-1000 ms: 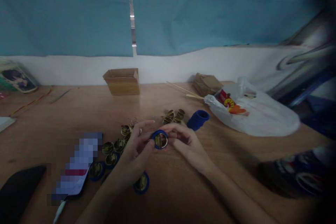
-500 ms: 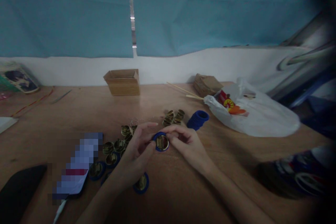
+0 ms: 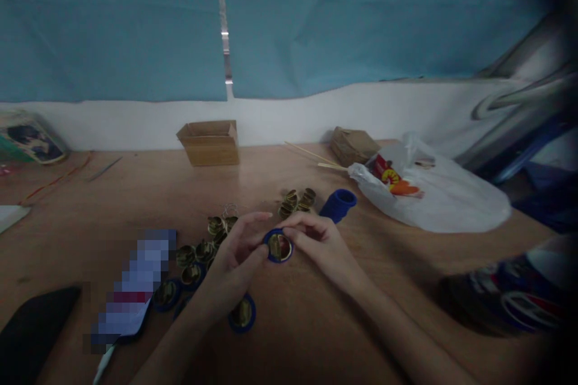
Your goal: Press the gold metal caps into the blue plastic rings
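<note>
Between my two hands, a blue ring with a gold metal badge back inside it (image 3: pixel 279 246) is held above the table. The thumb and fingers of my left hand (image 3: pixel 241 252) grip its left edge. My right hand (image 3: pixel 316 240) pinches the upper right of the rim. Below my left wrist lies another blue ring with a gold piece (image 3: pixel 242 313), and more ringed pieces (image 3: pixel 167 295) lie to its left. Loose gold metal pieces (image 3: pixel 205 249) are heaped beside my left hand, partly hidden by it. Beyond my right hand stand more gold pieces (image 3: pixel 297 201) and a stack of blue rings (image 3: pixel 338 204).
A phone (image 3: pixel 135 289) with a white cable lies at left, near a black flat object (image 3: pixel 40 325). An open cardboard box (image 3: pixel 210 147) and a brown package (image 3: pixel 353 144) stand by the wall. At right are a white plastic bag (image 3: pixel 456 198) and a dark bottle (image 3: pixel 501 298).
The held ring has tilted slightly and more of its reddish inner surface shows. Both hands keep their grip. The whole view has shifted a little.
</note>
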Demonstrator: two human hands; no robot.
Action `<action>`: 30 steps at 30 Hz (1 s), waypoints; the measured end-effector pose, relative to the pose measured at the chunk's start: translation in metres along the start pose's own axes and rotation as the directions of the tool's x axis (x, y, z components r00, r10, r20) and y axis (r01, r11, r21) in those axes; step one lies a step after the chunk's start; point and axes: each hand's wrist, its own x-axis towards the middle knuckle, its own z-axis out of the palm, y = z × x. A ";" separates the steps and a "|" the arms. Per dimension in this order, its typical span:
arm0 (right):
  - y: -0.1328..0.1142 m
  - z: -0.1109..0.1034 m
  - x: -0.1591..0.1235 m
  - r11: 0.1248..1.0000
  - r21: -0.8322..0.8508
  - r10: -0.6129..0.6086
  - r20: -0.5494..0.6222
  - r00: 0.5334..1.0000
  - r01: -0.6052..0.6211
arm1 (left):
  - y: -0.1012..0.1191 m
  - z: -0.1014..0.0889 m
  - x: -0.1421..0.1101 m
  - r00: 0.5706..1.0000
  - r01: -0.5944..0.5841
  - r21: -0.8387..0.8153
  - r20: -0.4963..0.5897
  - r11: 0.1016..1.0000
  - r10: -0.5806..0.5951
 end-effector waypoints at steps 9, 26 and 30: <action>-0.001 0.006 0.002 0.999 -0.032 0.006 -0.094 0.996 -0.009 | -0.001 -0.001 0.001 0.985 -0.013 -0.098 -0.170 0.995 -0.003; 0.010 0.014 -0.004 0.983 -0.138 -0.128 -0.045 0.991 0.121 | 0.000 0.000 0.004 0.989 -0.101 -0.007 -0.112 0.995 0.099; 0.011 0.015 -0.005 0.950 -0.254 -0.205 -0.062 0.977 0.183 | -0.002 -0.002 0.006 0.991 -0.092 -0.031 -0.098 0.995 0.089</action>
